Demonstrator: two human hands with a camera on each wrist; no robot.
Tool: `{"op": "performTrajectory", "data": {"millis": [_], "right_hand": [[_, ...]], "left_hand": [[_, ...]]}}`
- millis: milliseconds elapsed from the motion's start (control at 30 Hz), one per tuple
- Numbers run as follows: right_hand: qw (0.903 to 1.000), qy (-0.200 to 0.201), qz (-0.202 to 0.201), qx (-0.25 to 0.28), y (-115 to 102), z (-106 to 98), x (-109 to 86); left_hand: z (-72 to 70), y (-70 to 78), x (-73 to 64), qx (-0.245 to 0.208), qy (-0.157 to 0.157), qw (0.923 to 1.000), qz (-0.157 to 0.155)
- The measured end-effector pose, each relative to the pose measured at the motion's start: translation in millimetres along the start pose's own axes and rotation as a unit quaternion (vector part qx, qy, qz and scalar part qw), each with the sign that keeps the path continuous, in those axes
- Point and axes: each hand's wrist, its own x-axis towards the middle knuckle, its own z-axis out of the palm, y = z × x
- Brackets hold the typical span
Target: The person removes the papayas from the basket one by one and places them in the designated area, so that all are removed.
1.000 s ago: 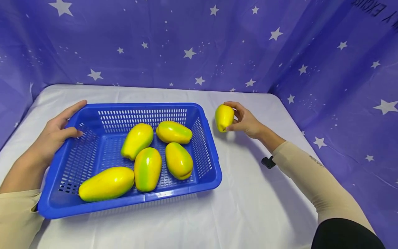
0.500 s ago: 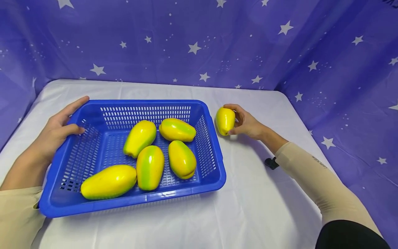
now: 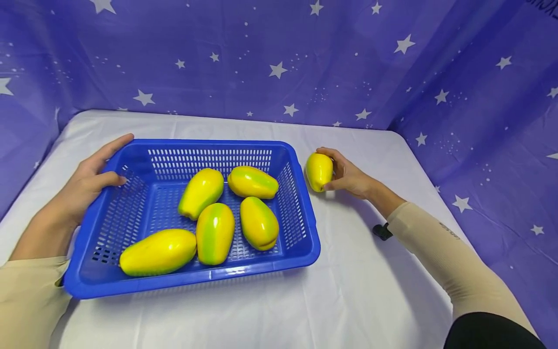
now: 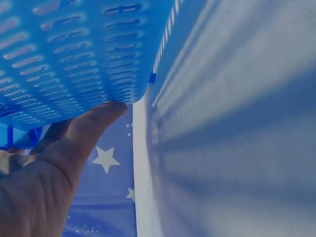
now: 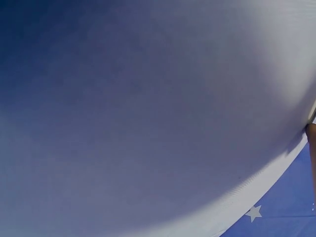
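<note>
A blue plastic basket (image 3: 205, 277) with slotted walls is tilted toward me above the white cloth. My left hand (image 3: 89, 186) grips its left rim, thumb over the inner wall and fingers outside; the left wrist view shows the hand (image 4: 54, 168) against the slotted underside. Inside lie several yellow-green papayas, among them a long one (image 3: 158, 252) at the front left and a striped one (image 3: 215, 234) beside it. Right of the basket, my right hand (image 3: 348, 177) pinches a single papaya (image 3: 318, 172) between thumb and fingers, at or close to the cloth. The right wrist view shows only a fingertip (image 5: 311, 133).
A white cloth (image 3: 366, 271) covers the table. Purple curtains (image 3: 244, 53) with white stars hang behind it and along its sides. A small black device (image 3: 382, 231) is at my right wrist.
The right hand and its papaya have come slightly closer to the basket's right side and toward me. The head view has shifted a little. The left hand keeps its grip on the basket.
</note>
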Motion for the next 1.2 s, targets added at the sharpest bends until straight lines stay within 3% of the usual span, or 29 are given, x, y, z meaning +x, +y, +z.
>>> {"op": "performTrajectory", "data": {"millis": [167,367,833,1000,1200], "right_hand": [[1.0000,-0.005,0.005,-0.001,-6.8,2.9,-0.2],[0.9996,-0.010,0.006,-0.028,-15.2,7.0,1.9],[0.9985,-0.009,0.011,-0.052,-34.2,21.0,1.0],[0.9980,0.012,-0.020,-0.060,-53.8,22.3,0.9],[0.9959,0.048,-0.072,-0.027,-93.9,27.4,0.0]], "left_hand": [[-0.9,1.9,-4.0,0.012,0.008,0.9999,-0.007],[-4.7,4.8,-9.4,-0.003,0.008,0.9999,-0.005],[-5.4,12.4,-14.6,0.026,0.014,0.9994,-0.017],[-2.5,14.1,-13.5,0.060,0.018,0.9976,-0.030],[6.2,13.1,-7.2,0.090,0.023,0.9945,-0.048]]}}
